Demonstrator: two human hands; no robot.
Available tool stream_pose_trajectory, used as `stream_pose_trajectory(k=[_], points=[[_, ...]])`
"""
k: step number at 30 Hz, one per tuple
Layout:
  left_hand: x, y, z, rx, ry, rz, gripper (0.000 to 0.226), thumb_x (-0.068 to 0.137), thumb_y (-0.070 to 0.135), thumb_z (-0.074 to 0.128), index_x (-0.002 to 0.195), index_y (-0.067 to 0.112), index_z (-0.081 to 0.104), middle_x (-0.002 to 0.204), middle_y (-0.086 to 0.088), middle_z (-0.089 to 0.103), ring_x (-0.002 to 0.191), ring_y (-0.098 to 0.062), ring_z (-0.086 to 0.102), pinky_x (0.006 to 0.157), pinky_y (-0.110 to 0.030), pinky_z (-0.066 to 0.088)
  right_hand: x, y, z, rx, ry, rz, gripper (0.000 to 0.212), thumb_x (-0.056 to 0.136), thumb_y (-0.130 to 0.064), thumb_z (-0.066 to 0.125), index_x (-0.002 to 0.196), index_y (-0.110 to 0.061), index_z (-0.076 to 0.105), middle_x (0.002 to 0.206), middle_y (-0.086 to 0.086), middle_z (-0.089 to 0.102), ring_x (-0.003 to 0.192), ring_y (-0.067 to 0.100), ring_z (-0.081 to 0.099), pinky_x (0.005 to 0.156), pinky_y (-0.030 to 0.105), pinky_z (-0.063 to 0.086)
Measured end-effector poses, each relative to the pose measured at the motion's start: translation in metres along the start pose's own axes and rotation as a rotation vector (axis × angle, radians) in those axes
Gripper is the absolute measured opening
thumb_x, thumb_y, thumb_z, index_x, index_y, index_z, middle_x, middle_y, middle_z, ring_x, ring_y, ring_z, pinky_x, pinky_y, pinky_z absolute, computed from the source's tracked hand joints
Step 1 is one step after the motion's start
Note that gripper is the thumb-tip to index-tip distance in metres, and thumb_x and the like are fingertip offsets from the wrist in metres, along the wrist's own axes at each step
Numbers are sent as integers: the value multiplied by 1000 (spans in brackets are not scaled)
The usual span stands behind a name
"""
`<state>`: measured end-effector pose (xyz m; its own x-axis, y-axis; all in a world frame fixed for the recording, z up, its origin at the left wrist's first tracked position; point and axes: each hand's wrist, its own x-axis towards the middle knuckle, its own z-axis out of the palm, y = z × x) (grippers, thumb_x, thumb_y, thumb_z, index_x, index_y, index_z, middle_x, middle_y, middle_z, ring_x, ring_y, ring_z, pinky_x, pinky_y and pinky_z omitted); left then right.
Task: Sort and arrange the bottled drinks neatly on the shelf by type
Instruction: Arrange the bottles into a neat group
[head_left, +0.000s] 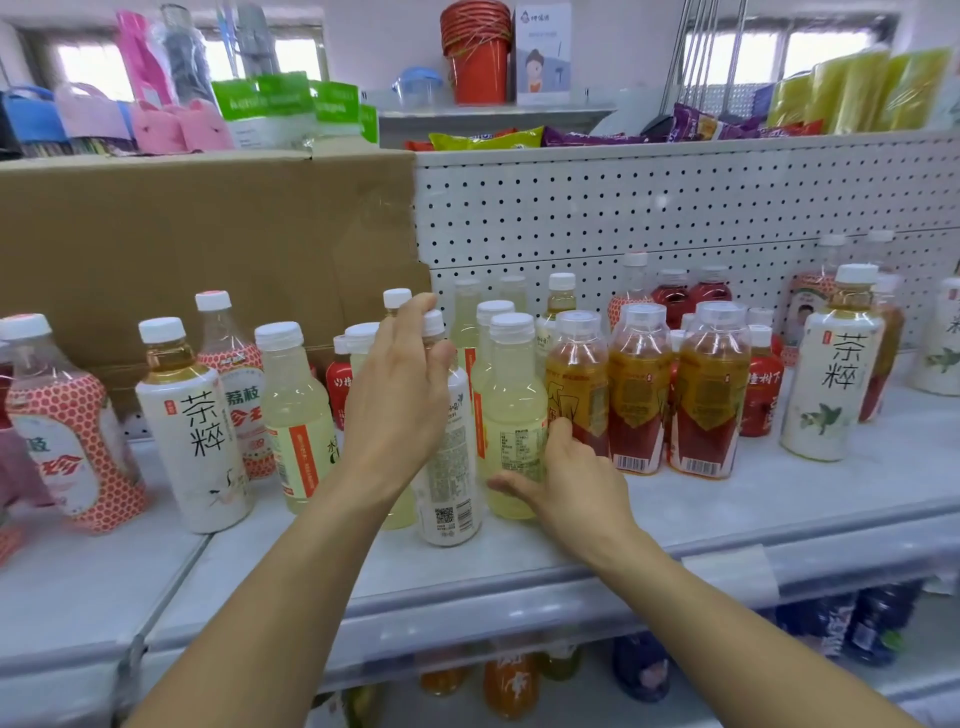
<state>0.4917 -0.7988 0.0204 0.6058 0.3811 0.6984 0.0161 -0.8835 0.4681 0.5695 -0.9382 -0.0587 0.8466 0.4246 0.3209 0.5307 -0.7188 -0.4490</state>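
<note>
The right hand (571, 478) grasps the pale bottle (511, 405) low down — thumb on its right, fingers across its front — upright on the shelf (727, 499). The left hand (400, 395) is released, fingers spread just before the neck of the white bottle (449, 467), left of the grasped one.

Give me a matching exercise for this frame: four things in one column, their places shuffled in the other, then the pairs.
1. front pale-yellow plastic drink bottle, white cap
2. three orange-and-red labelled bottles, clear caps
3. stack of red plastic buckets
4. brown cardboard sheet

A. on the upper shelf behind
B. standing behind the left-side bottles
C. gripped low by the right hand
D. in a row right of that hand

Pairs: 1-C, 2-D, 3-A, 4-B
</note>
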Motion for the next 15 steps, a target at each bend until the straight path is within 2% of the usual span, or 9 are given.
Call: stream_pose_trajectory(k=[3,6,8,11,13,15], points=[[-1,0,2,-15,-10,5,43,104,25,45,147,26,37,126,-1,54,102,-16,50,79,-33,37,0,1,2,47,-20,2,67,80,-66,64,113,-13,40,118,7,65,106,33,65,82,43,53],[-6,0,4,-17,0,-7,50,104,27,46,151,27,31,136,-3,49,117,-20,49,89,-32,38,-7,13,-3,148,-59,-29,60,84,-55,68,122,-18,42,124,1,62,109,24,62,89,45,53],[-17,5,4,12,106,36,56,102,28,49,154,19,29,146,-7,39,133,-20,38,105,-30,33,-18,27,-13,214,-35,-75,60,86,-53,68,130,-24,41,116,-7,59,102,12,58,89,39,53],[-45,26,10,-45,268,242,53,98,21,53,147,9,37,147,-10,40,137,-19,35,117,-26,25,-32,53,-30,264,104,-129,53,88,-52,64,131,-28,44,103,-16,55,92,1,56,83,32,53],[-65,44,26,-116,190,353,53,95,18,57,145,8,41,144,-8,43,136,-14,37,117,-20,22,-34,71,-41,316,208,-141,48,88,-47,66,129,-28,48,101,-14,57,91,2,57,79,33,55],[-79,61,47,-175,35,394,54,96,24,56,146,11,40,146,-4,44,137,-11,38,116,-18,23,-29,90,-51,377,322,-148,42,88,-43,67,124,-27,51,102,-11,58,91,5,58,76,36,55]])
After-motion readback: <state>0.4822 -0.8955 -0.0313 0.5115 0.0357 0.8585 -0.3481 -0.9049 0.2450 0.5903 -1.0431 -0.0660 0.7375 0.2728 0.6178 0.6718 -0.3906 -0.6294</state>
